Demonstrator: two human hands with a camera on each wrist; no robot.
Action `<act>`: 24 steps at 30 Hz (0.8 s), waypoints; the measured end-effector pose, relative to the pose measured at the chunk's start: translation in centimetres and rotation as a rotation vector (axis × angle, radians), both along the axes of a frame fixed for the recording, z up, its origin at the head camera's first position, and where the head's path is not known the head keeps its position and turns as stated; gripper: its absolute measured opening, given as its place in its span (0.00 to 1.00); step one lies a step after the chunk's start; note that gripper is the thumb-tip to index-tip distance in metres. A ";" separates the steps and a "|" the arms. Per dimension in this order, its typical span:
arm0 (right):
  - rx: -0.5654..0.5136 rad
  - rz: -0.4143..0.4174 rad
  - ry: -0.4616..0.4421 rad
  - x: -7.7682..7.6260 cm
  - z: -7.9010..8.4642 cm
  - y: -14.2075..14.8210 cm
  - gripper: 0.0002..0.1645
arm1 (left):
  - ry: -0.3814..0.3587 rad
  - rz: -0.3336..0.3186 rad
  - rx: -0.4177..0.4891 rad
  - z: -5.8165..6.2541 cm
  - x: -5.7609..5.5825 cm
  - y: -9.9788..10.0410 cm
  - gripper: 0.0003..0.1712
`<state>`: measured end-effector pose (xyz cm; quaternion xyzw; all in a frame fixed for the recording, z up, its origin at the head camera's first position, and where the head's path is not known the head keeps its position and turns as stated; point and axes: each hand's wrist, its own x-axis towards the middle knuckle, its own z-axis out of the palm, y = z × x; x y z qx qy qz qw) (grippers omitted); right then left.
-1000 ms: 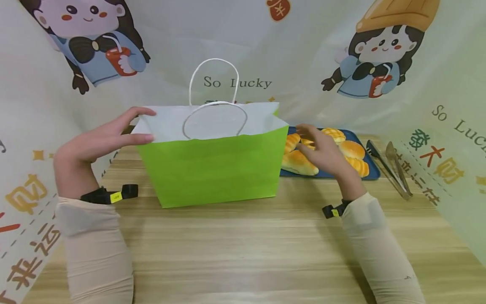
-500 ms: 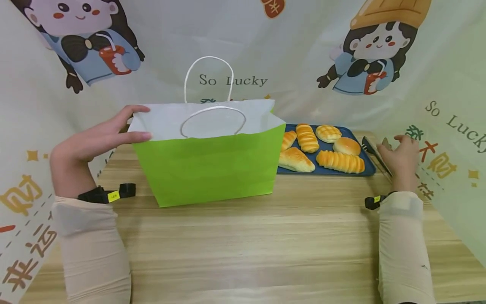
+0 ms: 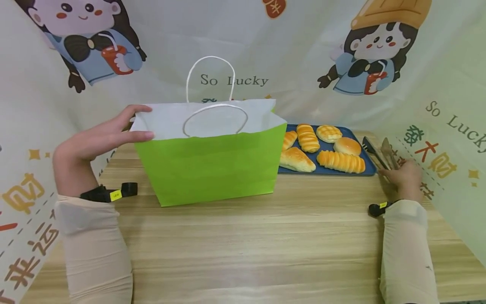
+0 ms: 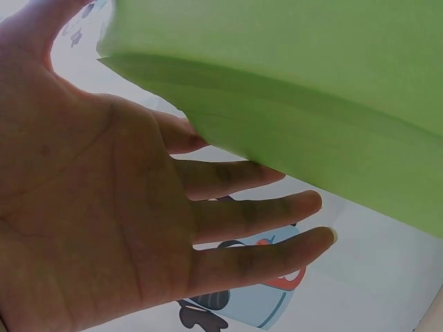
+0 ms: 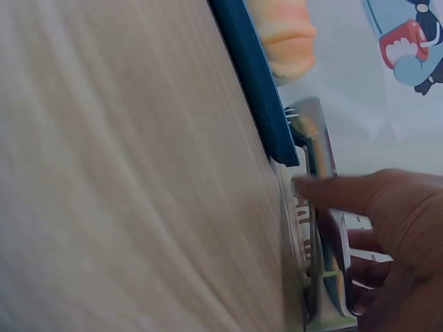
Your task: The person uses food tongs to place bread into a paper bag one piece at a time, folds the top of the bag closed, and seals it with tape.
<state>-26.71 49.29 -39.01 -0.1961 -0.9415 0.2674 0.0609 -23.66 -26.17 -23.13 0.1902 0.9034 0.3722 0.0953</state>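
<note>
A bright green paper bag [image 3: 212, 169] with a white inside and white cord handles stands upright, its mouth spread. My left hand [image 3: 102, 135] is at its top left edge, thumb over the front rim and index finger over the back one. In the left wrist view, the other fingers [image 4: 256, 214] are spread and straight along the bag's side. My right hand [image 3: 408, 179] grips the metal food tongs [image 3: 387, 152] at the right, thumb on one side and fingers on the other. The tongs' two ends, one dark and forked, point away from me.
A blue tray [image 3: 322, 169] holding several bread rolls and pastries [image 3: 341, 161] sits behind and right of the bag, partly hidden by it. The tongs lie just right of the tray. A printed cloth [image 3: 296, 55] encloses the wooden table [image 3: 258, 245] at back and sides.
My right hand has moved right from above the tray to the tongs, then down onto them, and has taken hold. My left hand stays at the bag's edge.
</note>
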 end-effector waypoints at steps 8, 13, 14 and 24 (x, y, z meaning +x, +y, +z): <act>0.022 0.044 -0.017 -0.2 -0.2 0.6 0.38 | 0.004 0.004 -0.016 0.0 0.0 -0.1 0.45; 0.005 0.047 -0.019 -0.3 -0.1 0.7 0.37 | 0.014 0.004 -0.023 0.0 0.1 -0.2 0.44; -0.005 0.041 -0.021 -0.3 0.1 0.7 0.39 | 0.016 0.002 -0.023 0.0 0.1 -0.2 0.44; -0.012 0.031 0.078 -0.4 4.5 -1.8 0.50 | 0.025 -0.005 -0.016 0.1 0.0 -0.1 0.44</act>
